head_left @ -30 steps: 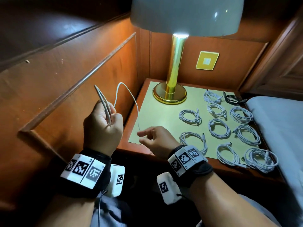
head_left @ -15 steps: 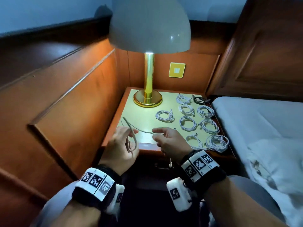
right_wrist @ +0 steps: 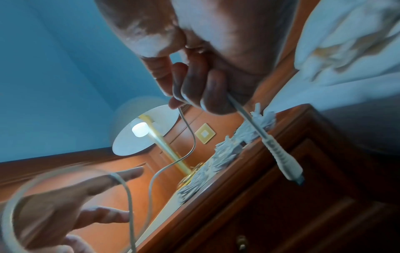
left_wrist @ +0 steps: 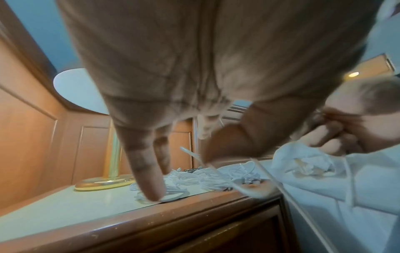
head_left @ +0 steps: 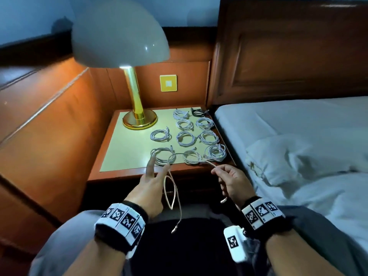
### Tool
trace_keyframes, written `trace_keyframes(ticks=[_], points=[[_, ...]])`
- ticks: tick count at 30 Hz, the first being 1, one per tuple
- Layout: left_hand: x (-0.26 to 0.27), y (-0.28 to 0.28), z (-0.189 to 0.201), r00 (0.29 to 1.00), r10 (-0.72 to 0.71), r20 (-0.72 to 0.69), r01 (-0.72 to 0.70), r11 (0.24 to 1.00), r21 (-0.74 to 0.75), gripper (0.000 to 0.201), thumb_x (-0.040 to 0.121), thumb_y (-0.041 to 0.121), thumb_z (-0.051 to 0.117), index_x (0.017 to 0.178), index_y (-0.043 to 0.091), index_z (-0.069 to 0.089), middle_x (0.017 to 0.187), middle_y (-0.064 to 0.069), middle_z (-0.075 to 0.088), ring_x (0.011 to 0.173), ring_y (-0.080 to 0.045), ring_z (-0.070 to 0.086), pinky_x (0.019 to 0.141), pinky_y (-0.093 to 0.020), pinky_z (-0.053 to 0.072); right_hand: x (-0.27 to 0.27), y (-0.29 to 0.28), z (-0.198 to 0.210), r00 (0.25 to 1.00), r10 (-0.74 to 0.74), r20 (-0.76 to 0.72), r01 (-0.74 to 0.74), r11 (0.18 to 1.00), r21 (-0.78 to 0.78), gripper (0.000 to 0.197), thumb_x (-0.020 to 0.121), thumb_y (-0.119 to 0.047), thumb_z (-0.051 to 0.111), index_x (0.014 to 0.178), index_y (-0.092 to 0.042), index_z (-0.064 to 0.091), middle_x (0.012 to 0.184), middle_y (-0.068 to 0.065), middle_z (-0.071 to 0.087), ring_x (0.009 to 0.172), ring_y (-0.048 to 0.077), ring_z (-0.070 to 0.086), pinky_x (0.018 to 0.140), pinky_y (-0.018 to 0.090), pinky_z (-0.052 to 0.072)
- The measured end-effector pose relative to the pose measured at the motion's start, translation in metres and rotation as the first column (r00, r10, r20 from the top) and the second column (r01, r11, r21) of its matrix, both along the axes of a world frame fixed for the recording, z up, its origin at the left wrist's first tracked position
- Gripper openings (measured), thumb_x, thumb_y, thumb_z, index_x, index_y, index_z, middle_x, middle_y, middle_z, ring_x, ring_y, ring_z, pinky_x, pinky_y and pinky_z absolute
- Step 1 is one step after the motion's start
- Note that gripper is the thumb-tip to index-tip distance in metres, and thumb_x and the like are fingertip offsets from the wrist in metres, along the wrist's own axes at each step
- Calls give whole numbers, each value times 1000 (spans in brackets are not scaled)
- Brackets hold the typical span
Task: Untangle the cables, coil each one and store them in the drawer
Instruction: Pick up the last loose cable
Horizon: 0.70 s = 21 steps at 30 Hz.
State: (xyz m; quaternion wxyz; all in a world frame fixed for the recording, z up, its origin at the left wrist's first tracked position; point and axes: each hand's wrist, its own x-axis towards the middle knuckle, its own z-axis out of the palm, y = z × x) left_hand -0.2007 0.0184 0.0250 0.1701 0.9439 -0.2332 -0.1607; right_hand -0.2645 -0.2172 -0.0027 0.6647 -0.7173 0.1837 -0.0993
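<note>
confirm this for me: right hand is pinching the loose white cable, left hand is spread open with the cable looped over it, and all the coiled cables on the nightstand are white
Not quite: one coil is black, at the back of the nightstand beside the bed, as the head view shows. The rest holds: the right hand pinches the loose white cable, which loops over the open left hand.

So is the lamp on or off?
On. The lamp has a bulb glowing white under its shade, and warm light falls on the nightstand below.

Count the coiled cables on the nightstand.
10 coils. Back row: one white, one black. Second row: two. Third: three. Front: three. None looks hidden.
</note>
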Motion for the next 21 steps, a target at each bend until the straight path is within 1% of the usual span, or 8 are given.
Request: trace_keyframes(ticks=[2,5,7,10,12,14,16,21], points=[[7,-8,1,993,72,92,-64,994,-83,99,70,-20,44,147,38,18,160,4,-17,136,-32,44,82,-32,56,-1,-5,3,999,-1,37,1,1000,17,25,101,-18,53,82,-15,69,58,-1,41,44,10,34,42,23,28],[20,-18,-4,979,96,181,-41,958,-285,72,80,-15,44,141,23,34,154,-2,24,131,-28,48,106,-36,45,8,-2,11,992,90,93,-91,996,6,28,101,-20,54,79,-17,72,53,-2,37,43,12,31,43,25,24],[23,-28,-7,972,79,221,17,915,-403,60,92,-2,48,145,20,36,150,0,36,133,-21,45,113,-35,38,11,4,13,981,168,101,-175,982,64,29,100,-16,54,77,-15,70,52,-3,33,42,11,28,43,24,22],[20,-45,-11,989,7,147,70,857,-511,47,100,24,55,146,25,41,144,11,49,130,-2,46,111,-27,37,14,6,17,961,244,128,-275,871,407,21,94,-18,55,76,-12,62,55,-3,23,46,11,19,46,25,13],[20,-57,-15,998,-35,53,58,828,-557,27,100,23,57,127,26,57,118,15,66,105,6,59,96,-22,48,19,1,23,956,250,154,-291,733,615,17,91,-23,53,78,-13,59,59,-3,20,49,12,16,49,28,11],[23,-68,-15,998,-53,28,59,828,-557,13,101,16,55,103,23,65,90,15,69,81,6,61,78,-18,48,26,-9,28,958,213,192,-283,594,753,18,91,-24,48,81,-14,59,58,-5,23,46,10,19,50,26,13],[27,-76,-13,996,-84,-34,50,822,-567,18,102,13,50,93,19,64,81,12,67,74,1,61,73,-16,46,34,-19,31,964,141,225,-266,496,827,19,90,-23,45,85,-13,61,56,-6,25,43,9,24,47,24,16],[33,-82,-12,844,-274,-460,-169,679,-715,25,105,18,39,87,5,49,68,-9,56,53,-28,56,70,-44,48,59,-46,35,971,-75,226,-182,380,907,28,100,-24,39,98,-13,64,57,-9,26,44,7,25,46,20,24]])
